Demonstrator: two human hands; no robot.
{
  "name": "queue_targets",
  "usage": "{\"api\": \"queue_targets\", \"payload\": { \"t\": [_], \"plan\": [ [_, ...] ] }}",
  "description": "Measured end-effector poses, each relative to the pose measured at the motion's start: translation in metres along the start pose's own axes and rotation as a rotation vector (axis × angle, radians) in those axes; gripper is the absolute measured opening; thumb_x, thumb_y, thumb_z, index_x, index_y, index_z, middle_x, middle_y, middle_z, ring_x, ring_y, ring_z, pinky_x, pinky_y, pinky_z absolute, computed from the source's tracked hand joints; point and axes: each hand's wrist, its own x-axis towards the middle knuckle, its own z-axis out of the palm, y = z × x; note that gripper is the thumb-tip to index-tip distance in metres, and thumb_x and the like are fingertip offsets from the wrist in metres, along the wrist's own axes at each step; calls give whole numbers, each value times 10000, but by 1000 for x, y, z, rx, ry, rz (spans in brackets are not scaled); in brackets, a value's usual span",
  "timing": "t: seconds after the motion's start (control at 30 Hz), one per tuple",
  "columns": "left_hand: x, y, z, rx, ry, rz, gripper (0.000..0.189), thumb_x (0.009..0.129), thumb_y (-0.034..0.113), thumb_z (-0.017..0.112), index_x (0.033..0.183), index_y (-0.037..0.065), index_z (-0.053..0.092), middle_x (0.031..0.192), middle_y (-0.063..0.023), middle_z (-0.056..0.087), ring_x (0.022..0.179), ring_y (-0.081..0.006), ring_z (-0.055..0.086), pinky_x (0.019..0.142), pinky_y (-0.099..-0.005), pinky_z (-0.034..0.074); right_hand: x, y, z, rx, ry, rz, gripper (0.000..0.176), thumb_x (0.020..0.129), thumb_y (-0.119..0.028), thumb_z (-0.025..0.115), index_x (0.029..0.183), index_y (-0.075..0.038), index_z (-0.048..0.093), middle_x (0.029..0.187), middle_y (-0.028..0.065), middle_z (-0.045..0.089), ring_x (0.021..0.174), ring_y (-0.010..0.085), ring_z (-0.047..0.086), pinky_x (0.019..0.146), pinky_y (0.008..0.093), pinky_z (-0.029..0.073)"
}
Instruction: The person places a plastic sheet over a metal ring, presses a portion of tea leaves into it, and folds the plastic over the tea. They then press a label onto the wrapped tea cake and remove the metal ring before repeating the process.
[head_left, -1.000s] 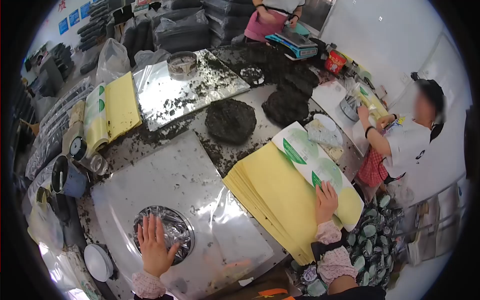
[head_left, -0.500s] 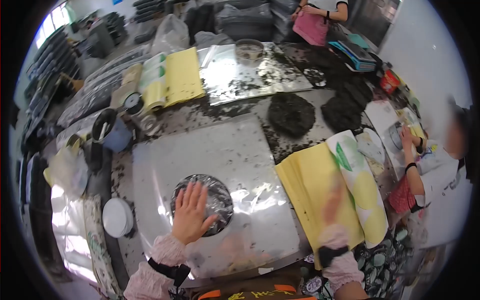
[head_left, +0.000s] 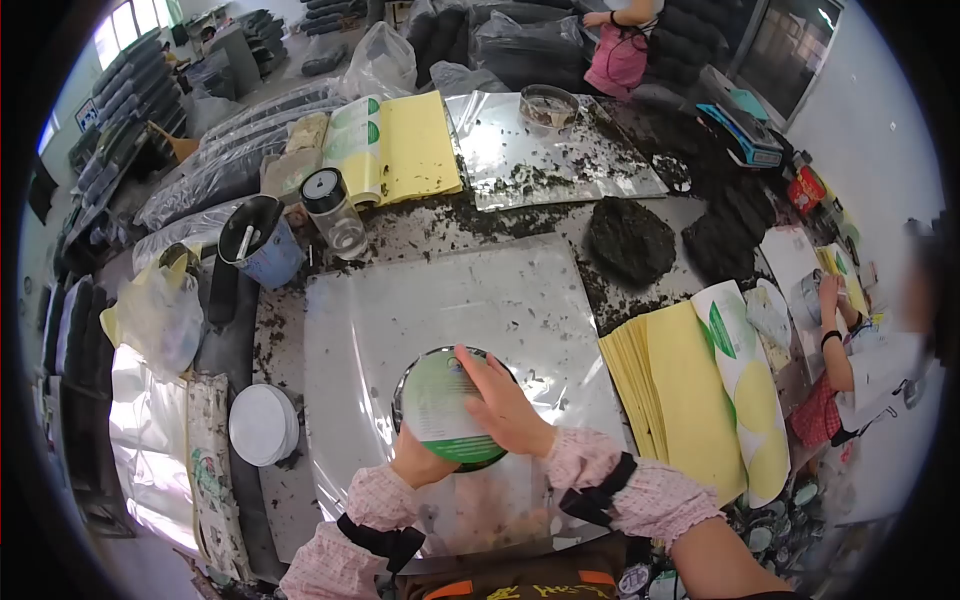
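Note:
In front of me a round green-and-white label (head_left: 440, 405) is held over a round, dark package (head_left: 403, 385) wrapped in clear film, hiding most of it. My right hand (head_left: 510, 410) is closed on the label's right edge, fingers pointing up along it. At the lower left of the label sits my left hand (head_left: 420, 462), its fingers hidden behind the label. The package rests on a clear plastic-covered board (head_left: 350, 330). To the right lie a stack of yellow backing sheets (head_left: 680, 390) and a curled sheet of round labels (head_left: 735, 380).
White round lids (head_left: 262, 425) are stacked at the left. Behind them stand a blue bucket (head_left: 268, 255) and a clear jar (head_left: 340, 220) with a black lid. Dark clumps (head_left: 628, 243) lie toward the back right. A co-worker (head_left: 875, 350) handles a round container at the right.
My right hand has moved from the yellow sheets to above the package, bringing a label with it. My left hand, earlier flat on the package, is now partly covered by the label. The view has shifted.

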Motion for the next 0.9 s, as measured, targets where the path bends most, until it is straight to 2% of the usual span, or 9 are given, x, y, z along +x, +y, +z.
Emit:
{"api": "queue_targets", "payload": {
  "t": [0.1, 0.13, 0.23, 0.37, 0.63, 0.67, 0.73, 0.8, 0.9],
  "plan": [
    [2, 9, 2, -847, 639, -69, 523, 939, 211, 594, 1417, 17, 509, 1430, -148, 554, 1372, -373, 473, 1167, -460, 339, -3, -13, 19, -624, -114, -165, 747, 971, -479, 545, 1565, -82, 325, 1595, 218, 325, 1504, 404, 252, 1200, 630, 123],
    [3, 5, 7, -794, 765, -62, 531, 932, 188, 564, 1420, -8, 493, 1454, -169, 523, 1393, -394, 445, 1160, -457, 340, -4, -13, 23, -616, -174, -207, 745, 942, -485, 562, 1574, -162, 335, 1625, 215, 266, 1528, 417, 177, 1187, 665, 101],
    [-10, -1, -17, 588, 410, 448, 563, 936, 232, 548, 1448, 11, 469, 1510, -179, 458, 1431, -380, 398, 1157, -487, 328, -2, -13, 29, -730, -288, -185, 773, 923, -504, 560, 1570, -145, 337, 1649, 206, 219, 1540, 419, 127, 1180, 688, 38],
    [30, 14, -28, 607, -188, 251, 717, 939, 458, 559, 1508, 45, 417, 1567, -180, 388, 1493, -363, 296, 1205, -554, 182, 2, 1, 39, -675, -311, -84, 811, 889, -479, 583, 1577, -135, 323, 1650, 221, 204, 1529, 446, 110, 1184, 681, 25],
    [33, -9, -13, 566, -221, 199, 738, 969, 505, 508, 1527, 42, 372, 1562, -183, 378, 1506, -368, 245, 1225, -560, 97, 1, 15, 42, -628, -262, -100, 778, 897, -422, 582, 1531, -31, 360, 1602, 278, 261, 1505, 449, 175, 1184, 682, 71],
    [33, 0, -19, 581, -180, 248, 643, 956, 353, 606, 1479, 18, 439, 1528, -193, 416, 1456, -369, 349, 1191, -513, 269, -1, 21, 44, -614, -239, -124, 767, 892, -414, 599, 1519, -29, 382, 1592, 276, 286, 1500, 442, 195, 1182, 684, 75],
    [14, 8, -25, 218, 54, 81, 555, 940, 269, 646, 1417, 18, 516, 1478, -193, 482, 1416, -353, 412, 1150, -488, 341, -4, 4, 34, -619, -404, -88, 754, 845, -383, 711, 1462, -27, 463, 1535, 251, 391, 1474, 423, 262, 1194, 648, 125],
    [2, 11, -31, 224, 496, 18, 382, 894, 86, 689, 1265, 6, 644, 1294, -189, 636, 1192, -355, 619, 974, -412, 519, -2, 6, 25, -404, -118, -134, 745, 827, -399, 748, 1430, -36, 504, 1495, 221, 438, 1468, 424, 278, 1190, 635, 168],
    [-28, -5, -30, -100, 532, -406, 349, 890, 91, 687, 1229, 9, 670, 1112, -179, 712, 969, -334, 710, 844, -382, 570, -14, -8, 21, -541, -41, -130, 848, 756, -420, 818, 1439, -41, 486, 1488, 238, 426, 1451, 438, 306, 1186, 589, 242]
  ]
}}
